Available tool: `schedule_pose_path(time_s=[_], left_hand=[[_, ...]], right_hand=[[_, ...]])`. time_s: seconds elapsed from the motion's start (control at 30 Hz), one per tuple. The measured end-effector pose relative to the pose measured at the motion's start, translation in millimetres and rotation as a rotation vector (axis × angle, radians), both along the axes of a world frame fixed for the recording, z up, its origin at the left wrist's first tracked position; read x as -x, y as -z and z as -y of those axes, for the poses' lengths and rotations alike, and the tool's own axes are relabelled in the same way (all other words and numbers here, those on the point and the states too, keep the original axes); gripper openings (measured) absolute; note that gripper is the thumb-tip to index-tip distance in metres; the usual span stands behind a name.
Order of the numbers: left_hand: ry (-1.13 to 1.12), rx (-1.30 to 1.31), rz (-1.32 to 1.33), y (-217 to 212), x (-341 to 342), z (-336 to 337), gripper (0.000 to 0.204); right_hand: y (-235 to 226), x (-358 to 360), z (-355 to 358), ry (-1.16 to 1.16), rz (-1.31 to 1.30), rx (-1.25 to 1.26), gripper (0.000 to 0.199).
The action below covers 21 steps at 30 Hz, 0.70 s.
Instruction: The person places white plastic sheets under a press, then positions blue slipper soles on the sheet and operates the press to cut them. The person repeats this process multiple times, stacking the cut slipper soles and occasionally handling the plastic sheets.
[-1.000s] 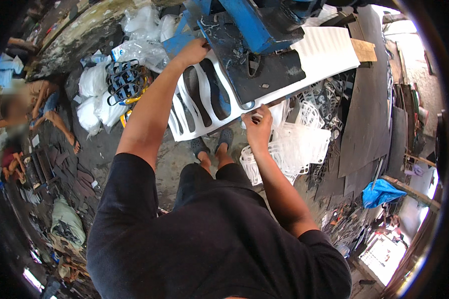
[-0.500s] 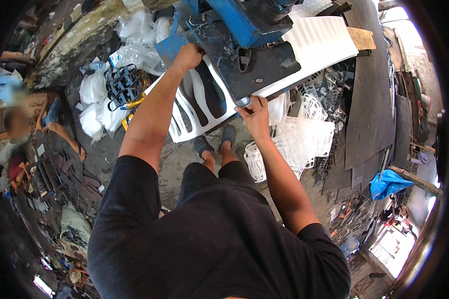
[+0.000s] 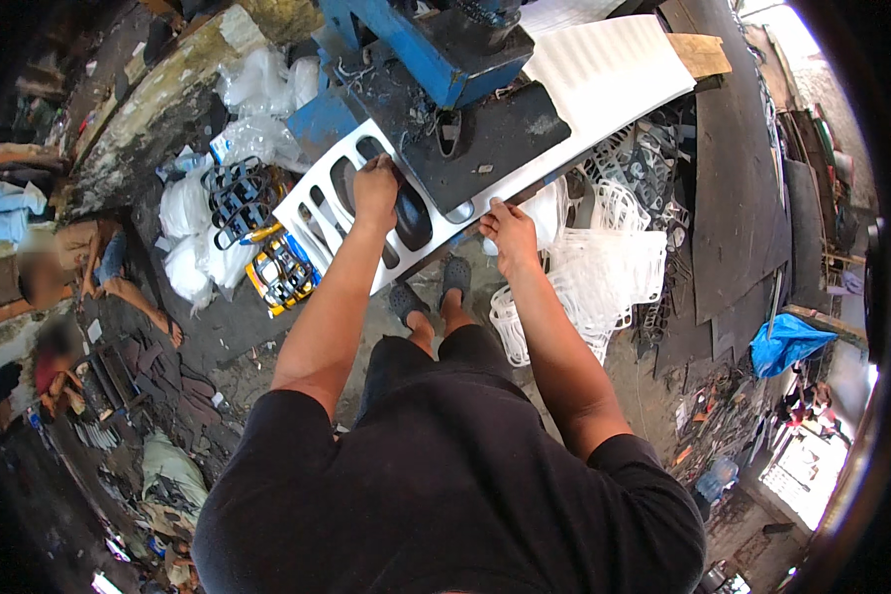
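A white foam sheet with long, sole-shaped openings lies across the press's bed, its cut part sticking out to the left. My left hand is closed on a strip of it between two openings; its fingertips are partly in shadow. At the sheet's near edge, my right hand pinches the border with thumb and fingers. A black board covers part of the sheet, just beyond both hands. Above the board stands the blue arm of a press, with a dark head.
Uncut white sheeting extends right. Below it hang white cut-out scraps. Plastic bags and strappy blue-black pieces lie left. Large dark sheets lean right. A seated person's leg shows at far left.
My left hand has come nearer to me, and more of the cut sheet's openings show outside the board. My right hand has shifted slightly right and nearer, still at the sheet's edge.
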<state>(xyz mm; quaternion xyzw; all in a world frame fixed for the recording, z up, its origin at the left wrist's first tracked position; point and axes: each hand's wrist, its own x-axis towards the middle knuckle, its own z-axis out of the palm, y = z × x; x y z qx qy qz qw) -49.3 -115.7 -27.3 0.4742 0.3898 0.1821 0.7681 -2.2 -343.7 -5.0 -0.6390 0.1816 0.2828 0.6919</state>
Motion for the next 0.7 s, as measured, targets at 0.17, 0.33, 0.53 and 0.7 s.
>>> schedule_pose_path(time_s=[0.17,0.33,0.53,0.7], left_hand=[[-0.047,0.063,-0.184,-61,-9,9,0.053],[0.015,0.252,0.042,-49,-30,-7,0.056],[0.139,0.365,0.229,-58,-47,-13,0.089],[0.116,0.391,0.240,-78,-46,-3,0.092]], right_hand=[[-7,-7,-1,0.057,0.039,0.008,0.025],[0,-38,-5,0.038,0.090,-0.021,0.018],[3,-71,-16,0.075,0.136,0.040,0.019],[2,-79,-14,0.003,0.154,0.071,0.020]])
